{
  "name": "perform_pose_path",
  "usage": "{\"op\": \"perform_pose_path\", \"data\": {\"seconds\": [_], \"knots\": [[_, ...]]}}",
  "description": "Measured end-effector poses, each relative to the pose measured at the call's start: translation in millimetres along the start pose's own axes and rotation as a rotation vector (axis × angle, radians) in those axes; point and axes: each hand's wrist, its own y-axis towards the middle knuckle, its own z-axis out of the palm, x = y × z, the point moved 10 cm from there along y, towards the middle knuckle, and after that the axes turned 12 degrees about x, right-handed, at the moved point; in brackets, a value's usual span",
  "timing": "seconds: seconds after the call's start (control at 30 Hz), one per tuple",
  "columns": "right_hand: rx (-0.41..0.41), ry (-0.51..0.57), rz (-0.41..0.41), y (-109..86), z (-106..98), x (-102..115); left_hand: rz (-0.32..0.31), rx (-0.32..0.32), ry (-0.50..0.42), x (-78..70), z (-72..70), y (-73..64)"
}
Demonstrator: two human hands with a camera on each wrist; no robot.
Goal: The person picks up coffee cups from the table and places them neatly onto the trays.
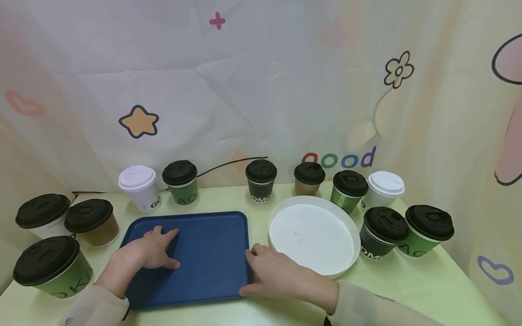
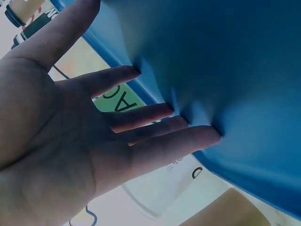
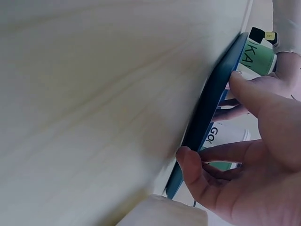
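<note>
A dark blue rectangular tray [image 1: 208, 253] lies on the table, seen close up in the left wrist view. My left hand [image 1: 152, 249] reaches over its left half with fingers spread, and the fingertips [image 2: 211, 134] press on the tray's flat inner surface. My right hand [image 1: 281, 274] rests at the tray's right edge. Its thumb [image 3: 240, 84] and bent fingers touch the outer side of the rim [image 3: 209, 106], spaced apart along it. Just right of that hand stands a round white shallow dish [image 1: 314, 235], its near rim partly behind the wrist.
Lidded paper cups surround the tray: a large green cup [image 1: 67, 276] and brown cup [image 1: 99, 228] on the left, a white cup [image 1: 142, 190] and green cup [image 1: 183, 190] behind. More stand right of the dish, including a black cup [image 1: 377, 240]. A printed curtain [image 1: 261, 90] hangs behind.
</note>
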Motion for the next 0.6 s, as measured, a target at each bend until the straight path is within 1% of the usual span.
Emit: {"op": "perform_pose_path", "data": {"seconds": [0.2,0.33,0.47,0.6], "knots": [[-0.014,0.012,0.015,-1.9,-3.5,-1.2,-0.001,0.007,0.003,-3.0,2.4,1.7],[-0.014,0.033,0.019,-2.8,-5.2,-1.6,-0.006,0.01,-0.007,0.0,3.2,2.1],[-0.013,0.054,0.02,-1.7,-4.5,-2.3,0.011,0.002,-0.018,4.5,4.0,1.1],[-0.013,0.084,0.02,-0.3,-3.7,-3.9,0.049,-0.025,-0.021,5.7,2.8,-1.2]]}}
